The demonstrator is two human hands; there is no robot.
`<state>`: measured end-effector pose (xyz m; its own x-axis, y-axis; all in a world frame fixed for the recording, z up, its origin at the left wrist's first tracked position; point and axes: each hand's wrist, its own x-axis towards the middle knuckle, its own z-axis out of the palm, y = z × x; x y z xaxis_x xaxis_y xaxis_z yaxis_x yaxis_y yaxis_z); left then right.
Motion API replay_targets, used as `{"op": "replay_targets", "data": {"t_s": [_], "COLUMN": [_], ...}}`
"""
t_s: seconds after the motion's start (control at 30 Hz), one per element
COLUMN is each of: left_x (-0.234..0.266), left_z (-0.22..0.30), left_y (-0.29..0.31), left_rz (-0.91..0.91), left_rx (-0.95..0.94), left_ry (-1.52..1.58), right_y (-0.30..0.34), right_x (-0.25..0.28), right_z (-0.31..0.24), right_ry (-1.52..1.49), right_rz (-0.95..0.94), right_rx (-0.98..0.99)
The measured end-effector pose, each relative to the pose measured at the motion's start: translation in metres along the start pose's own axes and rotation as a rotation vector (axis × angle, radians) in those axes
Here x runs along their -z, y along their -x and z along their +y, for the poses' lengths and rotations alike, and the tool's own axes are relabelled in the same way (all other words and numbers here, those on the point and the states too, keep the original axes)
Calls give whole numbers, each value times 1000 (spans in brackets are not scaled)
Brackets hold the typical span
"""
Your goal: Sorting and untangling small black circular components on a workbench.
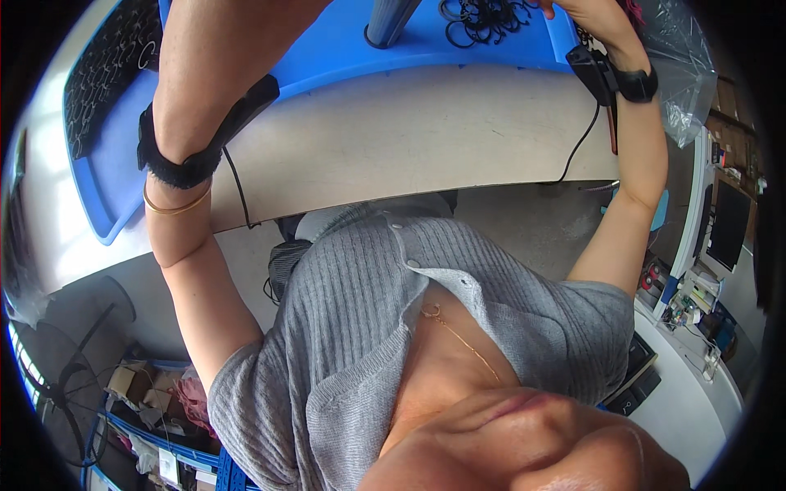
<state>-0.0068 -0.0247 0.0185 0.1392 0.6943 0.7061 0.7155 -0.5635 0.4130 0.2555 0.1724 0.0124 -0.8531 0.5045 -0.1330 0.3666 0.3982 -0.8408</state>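
My left hand [233, 49] reaches up across the left part of the blue tray [327, 69] and is cut off by the upper edge, so its fingers are out of sight. My right hand [591, 18] is at the tray's right side, also cut off at the top; only a bit of its fingertips shows, and what it may hold cannot be made out. Near those fingertips lies a loose pile of black ring-shaped pieces [483, 20] in the tray. Between the hands stands a grey-blue cylinder [389, 23].
On the left, many black ring-shaped pieces [110, 74] lie in a blue tray. The pale tabletop [426, 123] has cables from my wrist devices hanging over its front edge. Clear plastic wrap [684, 82] is at the right. A blue shelf [188, 450] with boxes stands at lower left.
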Motion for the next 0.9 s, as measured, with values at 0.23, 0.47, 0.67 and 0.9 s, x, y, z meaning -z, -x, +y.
{"op": "replay_targets", "data": {"t_s": [0.23,0.47,0.67,0.9], "left_x": [4,-1,-2,-11], "left_z": [11,1,-6,-13], "left_y": [1,0,2,4], "left_rz": [-65,-160,-218,-141], "left_rx": [248,464,500,336], "left_ry": [62,709,849,799], "right_y": [9,6,-5,-9], "right_x": [-31,-44,-53,-52], "right_z": [-49,-62,-59,-50], "right_ry": [-205,-378,-416,-363], "right_rz": [96,33,6,45], "right_rx": [214,190,244,293]}}
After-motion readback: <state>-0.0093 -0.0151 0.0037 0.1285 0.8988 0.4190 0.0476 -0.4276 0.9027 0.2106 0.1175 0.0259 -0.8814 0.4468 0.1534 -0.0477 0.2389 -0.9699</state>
